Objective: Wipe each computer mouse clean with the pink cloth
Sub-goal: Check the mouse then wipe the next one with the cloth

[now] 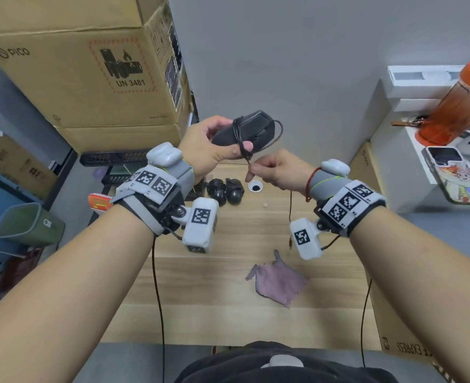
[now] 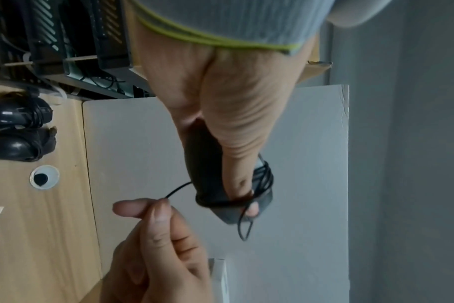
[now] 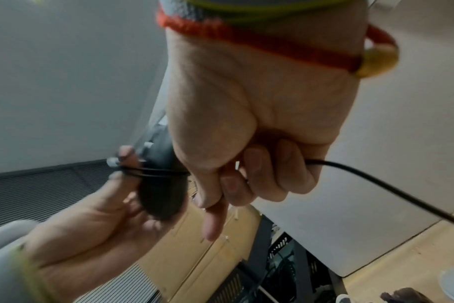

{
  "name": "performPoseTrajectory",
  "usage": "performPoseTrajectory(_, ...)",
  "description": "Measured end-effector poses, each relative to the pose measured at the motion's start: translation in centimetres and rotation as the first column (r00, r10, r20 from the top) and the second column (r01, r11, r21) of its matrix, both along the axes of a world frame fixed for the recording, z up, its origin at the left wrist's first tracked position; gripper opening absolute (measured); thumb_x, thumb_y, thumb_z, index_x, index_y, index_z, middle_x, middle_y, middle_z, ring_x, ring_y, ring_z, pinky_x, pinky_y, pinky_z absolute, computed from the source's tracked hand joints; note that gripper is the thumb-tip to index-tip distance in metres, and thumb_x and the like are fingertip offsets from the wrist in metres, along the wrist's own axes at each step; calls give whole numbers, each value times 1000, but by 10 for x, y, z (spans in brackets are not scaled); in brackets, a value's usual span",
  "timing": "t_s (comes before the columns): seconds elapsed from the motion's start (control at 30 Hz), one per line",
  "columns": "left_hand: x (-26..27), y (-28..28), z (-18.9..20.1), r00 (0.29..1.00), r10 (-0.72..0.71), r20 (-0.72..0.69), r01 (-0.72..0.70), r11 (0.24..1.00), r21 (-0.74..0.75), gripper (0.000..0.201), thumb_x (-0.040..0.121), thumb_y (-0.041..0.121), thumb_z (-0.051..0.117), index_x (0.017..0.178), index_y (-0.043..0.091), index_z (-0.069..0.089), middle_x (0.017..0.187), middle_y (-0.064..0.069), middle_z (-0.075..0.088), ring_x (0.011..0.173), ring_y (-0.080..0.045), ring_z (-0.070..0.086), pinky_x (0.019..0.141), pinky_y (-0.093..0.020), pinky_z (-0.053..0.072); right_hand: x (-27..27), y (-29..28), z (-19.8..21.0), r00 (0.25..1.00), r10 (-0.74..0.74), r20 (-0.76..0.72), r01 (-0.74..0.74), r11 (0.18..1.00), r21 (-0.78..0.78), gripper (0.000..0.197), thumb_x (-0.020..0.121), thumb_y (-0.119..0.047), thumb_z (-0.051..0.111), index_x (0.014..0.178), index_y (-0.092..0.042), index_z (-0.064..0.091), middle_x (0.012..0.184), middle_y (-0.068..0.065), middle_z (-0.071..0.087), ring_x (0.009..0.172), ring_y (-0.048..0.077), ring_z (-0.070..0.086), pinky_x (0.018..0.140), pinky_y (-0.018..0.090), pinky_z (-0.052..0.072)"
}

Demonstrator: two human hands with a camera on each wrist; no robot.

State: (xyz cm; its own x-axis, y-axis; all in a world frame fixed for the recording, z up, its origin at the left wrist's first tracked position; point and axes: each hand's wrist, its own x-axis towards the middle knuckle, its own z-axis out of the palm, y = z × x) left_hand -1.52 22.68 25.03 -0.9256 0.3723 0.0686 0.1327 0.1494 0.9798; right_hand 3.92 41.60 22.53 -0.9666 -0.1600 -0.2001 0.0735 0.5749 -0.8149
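A pale wooden counter [image 1: 228,322] runs to a grey wall. Above it the black mouse [image 1: 245,128] sits in the left hand [image 1: 209,145], cable [image 2: 262,180] wound around it; the right hand [image 1: 275,172] pinches the cable's free length. Wind snugly, I'd judge. The pink cloth [image 1: 279,280] lies loose below; two mice [image 1: 225,190] wait beyond.

Corded mouse [image 1: 245,131] between raised hands

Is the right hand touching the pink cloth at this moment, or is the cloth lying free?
Apart. The head view shows the pink cloth lying alone on the table, while the right hand is raised, pinching the mouse cable.
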Motion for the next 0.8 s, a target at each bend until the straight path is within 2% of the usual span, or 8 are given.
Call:
performPoseTrajectory(0.13, -9, -2, -11, 989, 130, -68, -140, 978, -156, 40, 59, 25, 96, 89, 27, 70, 86, 9, 71, 71, -3, 63, 66, -17, 48, 3, -12, 16, 996, 72, -52, -68, 995, 75, 28, 97, -35, 55, 91, -17, 77, 37, -12, 34, 39, 7, 26, 41, 15, 24)
performPoseTrajectory(0.27, -13, -9, -17, 965, 194, -178, -249, 892, -378, 46, 52, 36, 95, 91, 29, 72, 85, 10, 72, 70, -9, 63, 62, -20, 49, 5, -12, 32, 993, 84, -80, -78, 994, 80, 29, 93, -40, 60, 85, -19, 78, 42, -7, 20, 42, 11, 18, 42, 22, 18)
performPoseTrajectory(0.37, -13, -12, -15, 964, 106, -243, -226, 807, -545, 45, 54, 25, 93, 94, 25, 72, 85, 6, 70, 72, -13, 61, 64, -22, 48, 3, -8, 43, 989, 64, -130, -57, 997, 52, 25, 92, -39, 63, 81, -21, 77, 47, -8, 30, 48, 10, 22, 45, 21, 20)
performPoseTrajectory(0.47, -10, -14, -16, 972, -60, -227, -100, 769, -632, 46, 51, 30, 96, 90, 29, 71, 83, 8, 70, 74, -13, 62, 61, -20, 46, -4, -3, 50, 980, 35, -196, -30, 999, 31, 21, 92, -33, 65, 83, -18, 78, 48, -11, 43, 49, 5, 29, 48, 19, 25)
performPoseTrajectory(0.57, -7, -13, -13, 967, -188, -172, 40, 778, -627, 49, 48, 37, 96, 89, 31, 70, 83, 8, 71, 78, -16, 67, 68, -26, 53, -11, 1, 50, 975, 14, -224, -4, 999, 49, 21, 91, -32, 66, 80, -18, 76, 43, -9, 30, 43, 9, 22, 42, 19, 17)
performPoseTrajectory(0.67, -4, -12, -5, 953, -275, -123, 172, 831, -530, 53, 44, 47, 93, 89, 30, 70, 83, 4, 73, 71, -12, 64, 71, -32, 56, -18, 9, 43, 973, -42, -226, 47, 999, 16, 21, 89, -35, 68, 73, -21, 72, 52, -5, 36, 48, 8, 25, 45, 19, 20)
performPoseTrajectory(0.73, -2, -11, -1, 951, -299, -83, 236, 870, -434, 50, 48, 40, 95, 90, 29, 70, 83, 4, 73, 70, -9, 63, 70, -30, 55, -21, 15, 37, 973, -110, -203, 105, 994, -35, 21, 89, -33, 68, 71, -22, 69, 48, -10, 37, 46, 5, 27, 45, 15, 24)
performPoseTrajectory(0.8, 1, -10, 5, 952, -301, -59, 262, 898, -354, 47, 53, 31, 97, 91, 28, 70, 82, 5, 72, 70, -8, 63, 68, -26, 53, -21, 19, 28, 973, -157, -171, 143, 985, -93, 23, 91, -33, 66, 73, -19, 68, 52, -7, 40, 45, 4, 29, 45, 15, 26)
